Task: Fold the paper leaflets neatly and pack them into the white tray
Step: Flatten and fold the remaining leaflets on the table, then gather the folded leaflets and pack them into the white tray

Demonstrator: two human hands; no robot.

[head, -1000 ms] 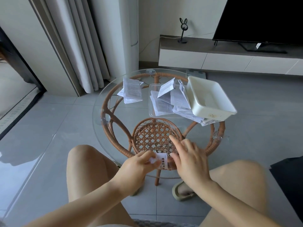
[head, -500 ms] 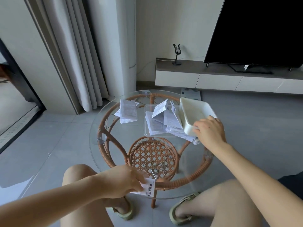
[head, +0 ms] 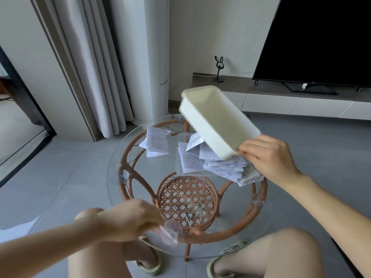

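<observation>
1. The right hand (head: 269, 157) is gripping the white tray (head: 202, 127) by its near corner, with the fingers curled round the edge.
2. The tray is hanging in the air above the far right of the table (head: 220, 236). It is tilting steeply, with its far end highest and its open side facing up and to the right.
3. The left hand (head: 128, 221) is hovering at the table's near edge and is smeared by motion. Its fingers are looking curled, with a pale blur at their tips. I cannot tell whether they are pinching anything.
4. A heap of leaflets (head: 226, 167) is lying in a clear box (head: 177, 157) and spilling over its right side, directly below the tray. I cannot tell whether the tray's low corner is touching the heap.
5. Another leaflet (head: 156, 144) is lying open on the glass just left of the box, apart from the heap.
6. A woven basket (head: 186, 195) is sitting under the glass at the table's centre, and metal rings (head: 186, 213) are lying in it.
7. The person's bare knees are flanking the table, and a sandal (head: 149, 265) is resting on the grey floor beneath it.
8. A dark TV (head: 321, 37) is standing on a low cabinet beyond the table, with a rabbit-eared ornament (head: 219, 67) to its left. Pale curtains (head: 96, 67) are hanging at the far left.
</observation>
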